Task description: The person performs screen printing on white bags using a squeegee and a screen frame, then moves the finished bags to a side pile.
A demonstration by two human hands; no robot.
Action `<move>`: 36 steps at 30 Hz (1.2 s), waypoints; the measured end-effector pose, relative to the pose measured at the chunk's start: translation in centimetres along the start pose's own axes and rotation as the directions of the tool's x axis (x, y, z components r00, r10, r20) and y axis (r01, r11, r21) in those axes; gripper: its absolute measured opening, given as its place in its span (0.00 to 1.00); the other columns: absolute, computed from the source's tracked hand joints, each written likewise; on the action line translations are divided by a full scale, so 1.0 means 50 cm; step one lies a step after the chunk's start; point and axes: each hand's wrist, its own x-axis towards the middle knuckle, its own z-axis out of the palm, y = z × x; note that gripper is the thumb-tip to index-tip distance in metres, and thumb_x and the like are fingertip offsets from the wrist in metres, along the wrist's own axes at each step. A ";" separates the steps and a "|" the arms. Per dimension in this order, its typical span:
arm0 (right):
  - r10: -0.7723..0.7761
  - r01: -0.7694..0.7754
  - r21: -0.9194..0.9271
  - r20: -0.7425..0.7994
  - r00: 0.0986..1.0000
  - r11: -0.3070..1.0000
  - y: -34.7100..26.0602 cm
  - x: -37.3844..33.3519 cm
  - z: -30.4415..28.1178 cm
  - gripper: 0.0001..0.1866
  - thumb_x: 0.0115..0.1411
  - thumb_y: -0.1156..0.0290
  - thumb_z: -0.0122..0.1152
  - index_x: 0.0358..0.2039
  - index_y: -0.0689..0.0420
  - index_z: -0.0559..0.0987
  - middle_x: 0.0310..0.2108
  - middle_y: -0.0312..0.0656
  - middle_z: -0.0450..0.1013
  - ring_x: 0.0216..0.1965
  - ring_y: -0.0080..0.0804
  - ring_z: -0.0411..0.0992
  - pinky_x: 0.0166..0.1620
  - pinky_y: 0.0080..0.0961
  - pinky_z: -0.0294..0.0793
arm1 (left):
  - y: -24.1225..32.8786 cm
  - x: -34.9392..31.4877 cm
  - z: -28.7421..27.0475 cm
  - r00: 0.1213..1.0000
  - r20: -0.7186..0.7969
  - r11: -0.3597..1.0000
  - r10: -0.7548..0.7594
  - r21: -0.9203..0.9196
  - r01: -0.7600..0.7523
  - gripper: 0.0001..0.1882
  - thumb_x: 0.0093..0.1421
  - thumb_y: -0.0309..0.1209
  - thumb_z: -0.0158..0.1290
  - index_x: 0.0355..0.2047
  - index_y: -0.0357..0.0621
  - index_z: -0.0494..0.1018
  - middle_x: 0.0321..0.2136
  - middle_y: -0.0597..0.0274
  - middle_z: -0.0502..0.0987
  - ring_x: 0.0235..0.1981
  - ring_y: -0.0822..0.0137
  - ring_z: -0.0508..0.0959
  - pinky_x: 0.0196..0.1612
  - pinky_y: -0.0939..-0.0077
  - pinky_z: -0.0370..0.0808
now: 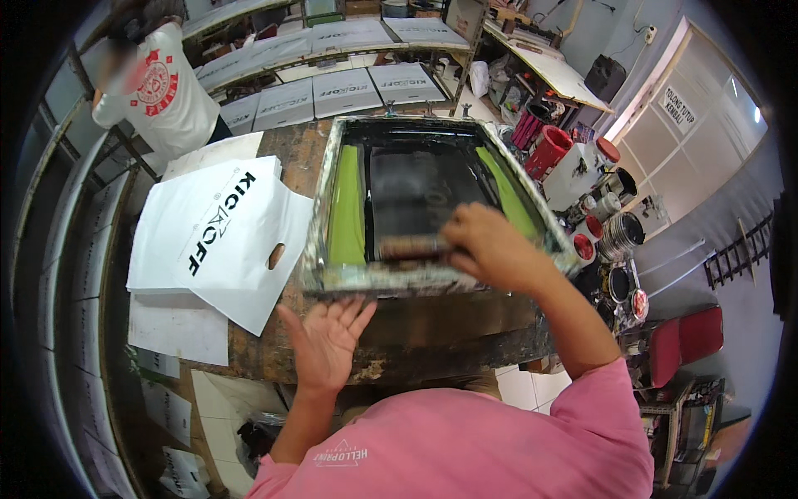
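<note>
A screen-printing frame (322,195) lies on the worktable, tilted slightly toward me, its mesh dark with black ink and bordered by green strips at both sides. My right hand (490,248) is closed around a wooden-handled squeegee (406,248), which lies across the near end of the mesh and is blurred by motion. My left hand (327,343) is open, palm up, fingers spread, at the frame's near left edge; whether the fingertips touch it I cannot tell. Left of the frame sits a stack of white printed bags (195,224) with die-cut handle holes.
Racks at the back hold flat printed bags (343,91). A person in a white shirt (165,91) stands at the far left. Paint cans and buckets (622,233) crowd the right side beside a red chair (686,345). The table's worn edge (366,366) is nearest me.
</note>
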 end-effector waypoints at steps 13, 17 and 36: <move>0.044 -0.058 -0.042 -0.285 0.958 0.997 0.413 0.381 0.363 0.20 0.66 0.60 0.61 0.58 0.45 0.78 0.43 0.45 0.79 0.48 0.51 0.77 0.48 0.47 0.78 | -0.083 0.026 -0.162 0.870 -0.384 0.917 -0.311 0.118 0.380 0.66 0.62 0.80 0.38 0.68 0.18 0.45 0.59 0.30 0.69 0.61 0.41 0.76 0.65 0.50 0.75; 0.150 -0.164 -0.046 -0.228 0.962 0.985 0.435 0.462 0.390 0.18 0.66 0.51 0.63 0.51 0.46 0.79 0.41 0.43 0.79 0.47 0.47 0.77 0.46 0.47 0.80 | -0.090 0.020 -0.177 0.863 -0.417 0.909 -0.286 0.168 0.382 0.60 0.65 0.78 0.35 0.68 0.24 0.53 0.58 0.33 0.71 0.60 0.42 0.77 0.64 0.48 0.77; 0.173 -0.174 0.083 0.010 0.985 0.981 -0.058 -0.060 0.289 0.20 0.61 0.52 0.69 0.43 0.54 0.79 0.40 0.46 0.75 0.41 0.47 0.77 0.38 0.43 0.81 | -0.104 0.019 -0.199 0.941 -0.224 0.937 -0.255 0.183 0.298 0.57 0.68 0.75 0.35 0.68 0.25 0.54 0.58 0.33 0.74 0.60 0.42 0.78 0.65 0.50 0.75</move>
